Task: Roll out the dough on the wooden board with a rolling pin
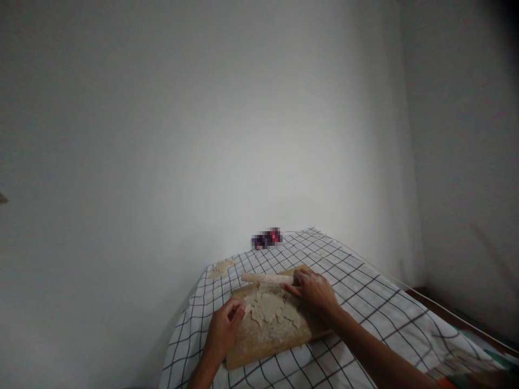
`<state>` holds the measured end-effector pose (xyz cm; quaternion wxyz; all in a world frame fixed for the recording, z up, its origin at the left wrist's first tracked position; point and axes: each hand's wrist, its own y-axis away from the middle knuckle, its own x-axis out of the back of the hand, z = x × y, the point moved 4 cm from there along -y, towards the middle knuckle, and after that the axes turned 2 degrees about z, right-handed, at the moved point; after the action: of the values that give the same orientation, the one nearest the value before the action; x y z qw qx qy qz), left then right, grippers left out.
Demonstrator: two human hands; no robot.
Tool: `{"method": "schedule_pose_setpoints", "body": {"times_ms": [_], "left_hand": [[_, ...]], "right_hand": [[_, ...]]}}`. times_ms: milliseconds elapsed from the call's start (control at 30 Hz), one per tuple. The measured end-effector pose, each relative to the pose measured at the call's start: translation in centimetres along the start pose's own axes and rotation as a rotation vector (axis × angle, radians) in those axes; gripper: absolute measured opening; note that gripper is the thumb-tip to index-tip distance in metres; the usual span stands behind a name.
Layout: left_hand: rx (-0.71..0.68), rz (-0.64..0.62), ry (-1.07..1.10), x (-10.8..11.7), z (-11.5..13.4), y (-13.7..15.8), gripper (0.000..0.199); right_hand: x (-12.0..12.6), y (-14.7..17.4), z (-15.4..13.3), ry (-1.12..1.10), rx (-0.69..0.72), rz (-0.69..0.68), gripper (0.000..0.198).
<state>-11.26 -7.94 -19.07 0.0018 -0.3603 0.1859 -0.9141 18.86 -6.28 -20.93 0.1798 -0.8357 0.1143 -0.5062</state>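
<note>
A wooden board [259,343] dusted with flour lies on the table, and a thin, ragged-edged sheet of dough [271,308] is spread over it. My right hand [314,289] is closed around the right end of a floury rolling pin [263,279], which lies across the far part of the board. The pin's left end is free. At the board's left edge is my left hand [227,324], its fingers curled with thumb and fingertips together beside the dough. Whether those fingers pinch a bit of dough cannot be made out.
A checked cloth [365,302] covers the table, which stands against a pale wall [243,135]. Another flat piece of dough [222,267] lies at the far left. A pixelated dark and red object [266,238] sits at the back, with a thin cable [360,259] along the right.
</note>
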Motion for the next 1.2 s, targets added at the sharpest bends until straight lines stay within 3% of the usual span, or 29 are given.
{"method": "schedule_pose_setpoints", "body": {"times_ms": [133,367,533,767,1000,1200], "left_hand": [[-0.012,0.008,-0.007,-0.2,-0.1,0.3,0.058],[-0.125,-0.021,-0.115,-1.5,0.8,0.8,0.028],[-0.16,-0.034,-0.161,-1.6,1.3,1.1,0.02],[-0.21,-0.097,-0.187,-1.3,1.5,1.2,0.022],[-0.243,-0.259,-0.438,-0.7,3.9,0.5,0.023],[-0.317,-0.365,-0.668,-1.5,5.1,2.7,0.042]], "right_hand": [[0.4,0.1,-0.2,0.005,0.01,-0.004,0.042],[0.7,0.2,-0.3,0.0,-0.017,-0.017,0.043],[0.3,0.1,-0.1,0.014,0.001,-0.005,0.046],[0.0,0.0,0.1,0.016,0.014,0.01,0.048],[0.2,0.0,0.1,0.016,-0.003,-0.003,0.047],[0.0,0.0,0.2,0.0,-0.009,0.015,0.045]]}}
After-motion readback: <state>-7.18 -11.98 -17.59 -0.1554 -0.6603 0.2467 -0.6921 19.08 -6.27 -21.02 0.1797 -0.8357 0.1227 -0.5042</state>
